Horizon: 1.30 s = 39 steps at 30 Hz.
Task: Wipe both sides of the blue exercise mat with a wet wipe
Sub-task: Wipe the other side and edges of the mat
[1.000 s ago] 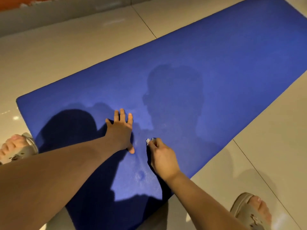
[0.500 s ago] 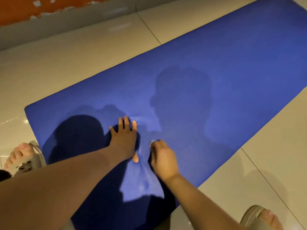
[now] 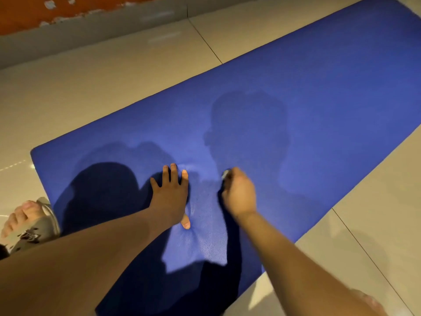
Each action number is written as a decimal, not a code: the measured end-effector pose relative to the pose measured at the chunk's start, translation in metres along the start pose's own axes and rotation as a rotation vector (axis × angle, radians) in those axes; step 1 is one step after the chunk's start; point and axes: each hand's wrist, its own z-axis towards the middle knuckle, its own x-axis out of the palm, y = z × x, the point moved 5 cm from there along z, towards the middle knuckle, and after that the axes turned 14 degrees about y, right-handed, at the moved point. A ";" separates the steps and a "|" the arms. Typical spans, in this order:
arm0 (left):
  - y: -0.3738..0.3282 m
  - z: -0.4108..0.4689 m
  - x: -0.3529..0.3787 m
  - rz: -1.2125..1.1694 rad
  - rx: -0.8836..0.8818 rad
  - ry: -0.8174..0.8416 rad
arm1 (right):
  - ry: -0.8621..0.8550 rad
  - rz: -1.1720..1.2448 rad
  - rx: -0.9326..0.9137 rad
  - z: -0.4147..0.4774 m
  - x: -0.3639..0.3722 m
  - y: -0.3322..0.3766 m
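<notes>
The blue exercise mat (image 3: 319, 99) lies flat on the tiled floor, running from lower left to upper right. My left hand (image 3: 170, 195) presses flat on the mat near its near end, fingers spread. Just to its right, my right hand (image 3: 239, 195) is closed on a small white wet wipe (image 3: 225, 174), of which only a sliver shows past the fingers. The wipe rests against the mat's surface. Dark shadows of my head and arms fall across the mat.
Beige floor tiles (image 3: 114, 83) surround the mat. A grey skirting (image 3: 91, 30) and an orange wall run along the top left. My sandalled left foot (image 3: 27, 224) stands at the mat's left corner; my right foot (image 3: 373, 302) is at the bottom right edge.
My right hand with the wipe has slid away from me and to the right, apart from the left hand. The left hand stays pressed on the mat. The view shifted slightly.
</notes>
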 end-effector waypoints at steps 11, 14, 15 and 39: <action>0.001 -0.001 0.000 -0.036 0.023 0.006 | -0.053 -0.235 0.062 0.053 -0.049 -0.030; 0.001 -0.001 0.001 -0.046 0.028 0.005 | -0.094 -0.097 0.164 0.058 -0.050 -0.028; 0.000 -0.001 0.001 -0.051 0.030 0.007 | -0.072 -0.078 0.115 0.051 -0.036 -0.013; 0.005 0.001 0.003 -0.135 0.050 -0.025 | 0.248 0.137 -0.097 0.019 0.026 0.072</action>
